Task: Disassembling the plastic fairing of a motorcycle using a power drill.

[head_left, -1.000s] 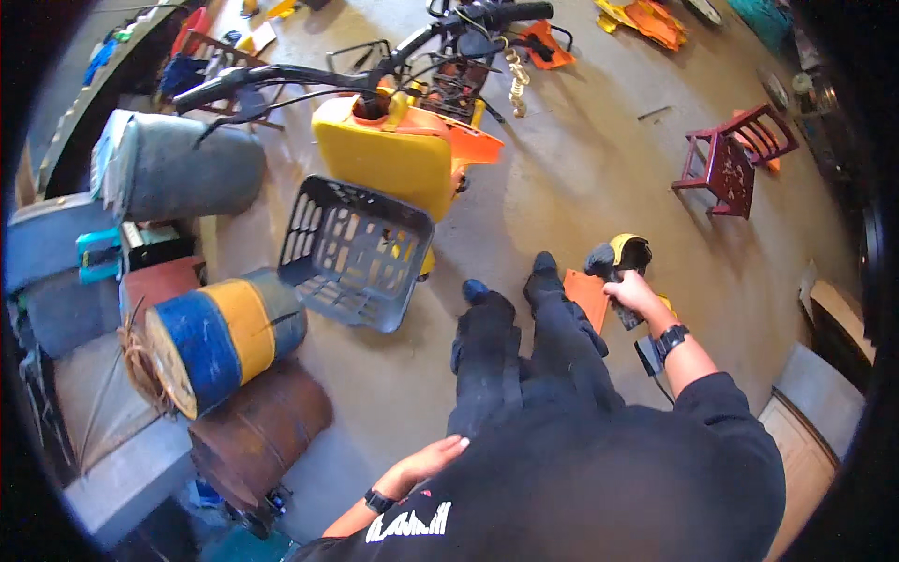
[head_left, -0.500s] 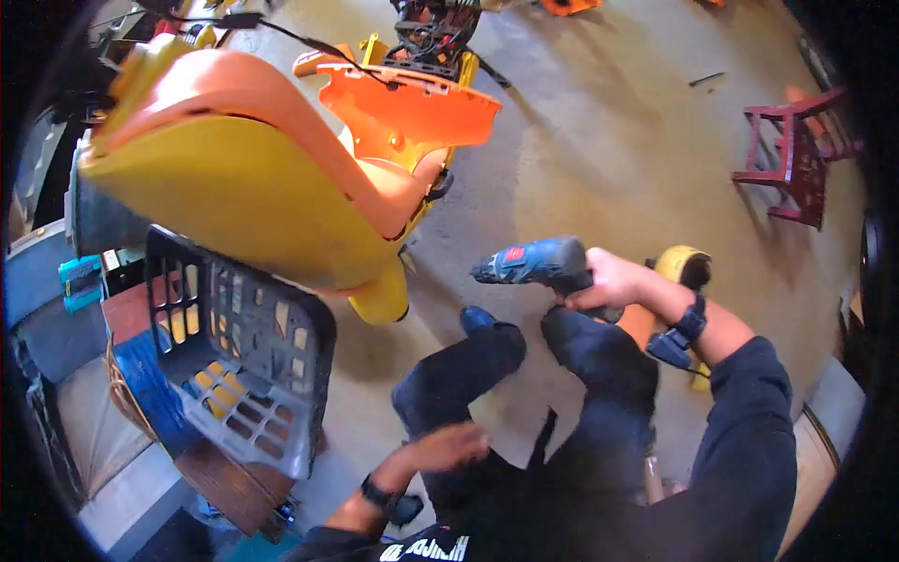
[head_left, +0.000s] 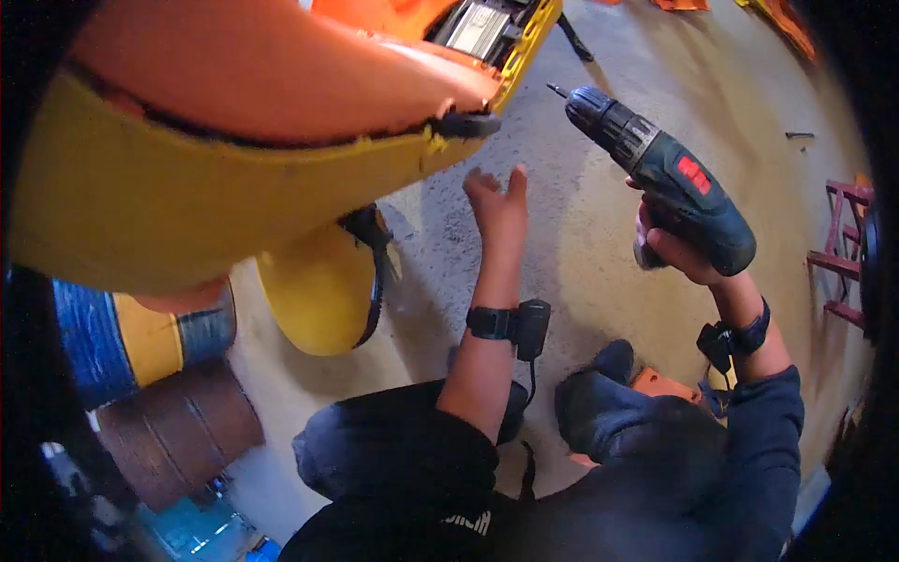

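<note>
A dark blue cordless drill (head_left: 670, 164) with a red patch is held in my right hand (head_left: 682, 251), its fingers wrapped round the grip. The bit in its chuck points up and to the left. My left hand (head_left: 502, 204) reaches forward with nothing in it, thumb and fingers apart. Just beyond those fingertips is the lower edge of a large curved body, with an orange shell (head_left: 272, 70) over a yellow shell (head_left: 225, 211). A small black piece (head_left: 468, 125) sits at its right tip. Near the top, a silver unit (head_left: 478, 30) shows inside a yellow frame (head_left: 534, 42).
A rounded yellow part (head_left: 318, 290) with a black edge hangs below the big body. At lower left lie a blue-and-yellow drum (head_left: 148, 342) and a brown drum (head_left: 180, 431). A dark red stool (head_left: 836, 265) stands at the right. An orange piece (head_left: 665, 384) lies by my right foot.
My left hand has reached forward from my lap. The drill in my right hand has risen and turned more upward. The view has moved closer to the yellow and orange body; the black crate has left view.
</note>
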Demonstrator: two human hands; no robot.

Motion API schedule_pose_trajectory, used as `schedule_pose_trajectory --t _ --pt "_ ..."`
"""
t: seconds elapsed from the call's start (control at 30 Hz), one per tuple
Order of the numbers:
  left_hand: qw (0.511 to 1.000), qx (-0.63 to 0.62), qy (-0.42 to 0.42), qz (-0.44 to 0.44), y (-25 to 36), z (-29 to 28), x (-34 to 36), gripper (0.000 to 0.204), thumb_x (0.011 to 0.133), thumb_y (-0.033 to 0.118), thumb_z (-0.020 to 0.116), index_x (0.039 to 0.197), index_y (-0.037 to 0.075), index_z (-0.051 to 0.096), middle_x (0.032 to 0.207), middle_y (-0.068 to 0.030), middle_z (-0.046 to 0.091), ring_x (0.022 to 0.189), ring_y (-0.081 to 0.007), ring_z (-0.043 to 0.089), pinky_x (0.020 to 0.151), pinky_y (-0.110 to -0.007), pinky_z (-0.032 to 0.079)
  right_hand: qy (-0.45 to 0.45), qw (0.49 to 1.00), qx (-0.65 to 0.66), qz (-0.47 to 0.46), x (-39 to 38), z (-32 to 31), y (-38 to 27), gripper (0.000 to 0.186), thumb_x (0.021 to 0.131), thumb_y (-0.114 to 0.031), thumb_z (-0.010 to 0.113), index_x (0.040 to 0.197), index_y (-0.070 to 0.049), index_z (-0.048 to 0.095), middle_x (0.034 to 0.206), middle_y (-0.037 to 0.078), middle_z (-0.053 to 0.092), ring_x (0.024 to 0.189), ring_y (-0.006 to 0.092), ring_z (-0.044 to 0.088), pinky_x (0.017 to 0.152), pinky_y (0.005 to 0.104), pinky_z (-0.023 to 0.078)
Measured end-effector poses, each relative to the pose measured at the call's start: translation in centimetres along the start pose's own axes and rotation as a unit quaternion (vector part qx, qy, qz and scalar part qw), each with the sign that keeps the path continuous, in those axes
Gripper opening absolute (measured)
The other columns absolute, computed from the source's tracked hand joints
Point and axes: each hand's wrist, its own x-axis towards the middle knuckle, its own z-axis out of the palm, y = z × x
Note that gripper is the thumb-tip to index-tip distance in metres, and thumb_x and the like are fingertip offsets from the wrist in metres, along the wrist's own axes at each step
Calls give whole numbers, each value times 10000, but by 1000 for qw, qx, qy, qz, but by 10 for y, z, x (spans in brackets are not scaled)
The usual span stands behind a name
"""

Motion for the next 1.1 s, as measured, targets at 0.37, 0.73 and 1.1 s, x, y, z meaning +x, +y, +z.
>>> schedule_pose_trajectory --t 0.37,0.73,1.1 --pt "894 -335 126 271 30 -3 41 812 694 71 774 1317 -17 260 1260 -163 419 1153 -268 461 998 -385 355 18 949 -225 -222 32 20 101 283 765 38 594 1035 -34 548 776 4 543 702 108 535 646 267 466" --pt "908 -315 67 268 14 -35 -4 491 824 166 688 1174 -42 412 1141 -124 530 1037 -205 530 922 -341 418 78 916 -265 -291 40 57 116 315 731 -57 666 1022 -2 559 883 131 605 778 251 603 715 320 484" --pt "908 -256 105 316 -8 -30 -29 403 930 292 518 1120 -37 384 1064 -138 489 977 -198 512 862 -314 418 141 861 -371 -318 51 53 115 370 732 -129 669 1069 -1 583 897 183 635 822 328 633 728 363 494"
